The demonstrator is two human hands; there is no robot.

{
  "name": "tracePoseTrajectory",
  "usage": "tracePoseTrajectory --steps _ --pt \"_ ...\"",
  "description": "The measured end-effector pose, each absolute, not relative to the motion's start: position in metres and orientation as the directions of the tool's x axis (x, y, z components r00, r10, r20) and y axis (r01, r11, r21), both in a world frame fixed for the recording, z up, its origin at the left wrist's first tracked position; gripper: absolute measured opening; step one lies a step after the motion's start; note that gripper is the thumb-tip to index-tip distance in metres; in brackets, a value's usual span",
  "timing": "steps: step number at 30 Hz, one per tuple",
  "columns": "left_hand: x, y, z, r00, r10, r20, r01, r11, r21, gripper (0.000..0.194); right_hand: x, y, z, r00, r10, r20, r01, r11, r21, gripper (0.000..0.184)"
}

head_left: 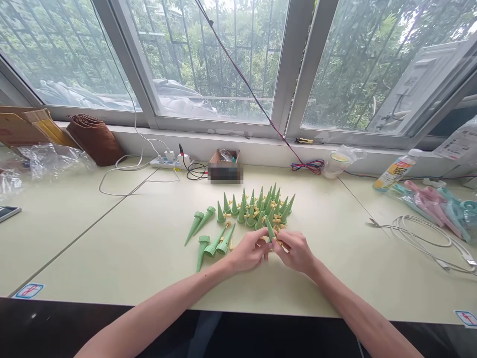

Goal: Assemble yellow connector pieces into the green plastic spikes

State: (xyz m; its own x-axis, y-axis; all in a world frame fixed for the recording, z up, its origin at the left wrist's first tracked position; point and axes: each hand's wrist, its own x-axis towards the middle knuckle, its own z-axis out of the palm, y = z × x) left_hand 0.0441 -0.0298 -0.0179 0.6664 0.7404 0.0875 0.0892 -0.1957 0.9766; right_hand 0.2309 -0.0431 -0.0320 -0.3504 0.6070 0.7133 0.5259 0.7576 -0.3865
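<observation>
My left hand point(249, 252) and my right hand point(295, 251) meet over the pale table point(112, 253), fingers pinched together. Both grip one green cone spike point(270, 229) that points up and away, with a small yellow piece at its base. Just beyond my hands stands a dense cluster of upright green cones point(257, 206) with yellow parts among them. To the left of my left hand lie several loose green cones point(210, 236) on their sides.
A small cardboard box point(224, 166) and a power strip point(166, 161) with cables sit near the window sill. A brown pouch point(95, 139) and plastic wrap point(48, 159) lie at the left. Bottle point(395, 172), pastel items point(436, 204) and a white cable point(421, 238) lie at the right.
</observation>
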Motion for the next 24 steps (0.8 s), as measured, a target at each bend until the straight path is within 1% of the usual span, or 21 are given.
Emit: tracePoseTrajectory --steps 6,12,15,21,24 --pt "0.045 -0.030 -0.016 0.656 0.747 0.109 0.112 -0.239 0.964 0.022 0.232 -0.043 -0.033 -0.350 0.629 0.694 0.514 0.749 -0.419 0.032" --pt "0.046 -0.030 -0.019 0.644 0.755 0.120 0.119 -0.254 0.960 0.020 0.232 -0.043 -0.031 -0.347 0.643 0.683 0.489 0.745 -0.454 0.032" --pt "0.045 -0.029 -0.020 0.629 0.767 0.126 0.139 -0.269 0.953 0.022 0.231 -0.042 -0.030 -0.327 0.668 0.668 0.481 0.727 -0.491 0.032" --pt "0.041 -0.023 -0.007 0.568 0.790 0.230 0.240 -0.426 0.872 0.027 0.234 -0.039 -0.030 -0.215 0.746 0.630 0.467 0.645 -0.605 0.029" --pt "0.038 -0.019 -0.002 0.522 0.799 0.299 0.288 -0.495 0.820 0.024 0.235 -0.036 -0.030 -0.152 0.767 0.623 0.483 0.608 -0.630 0.037"
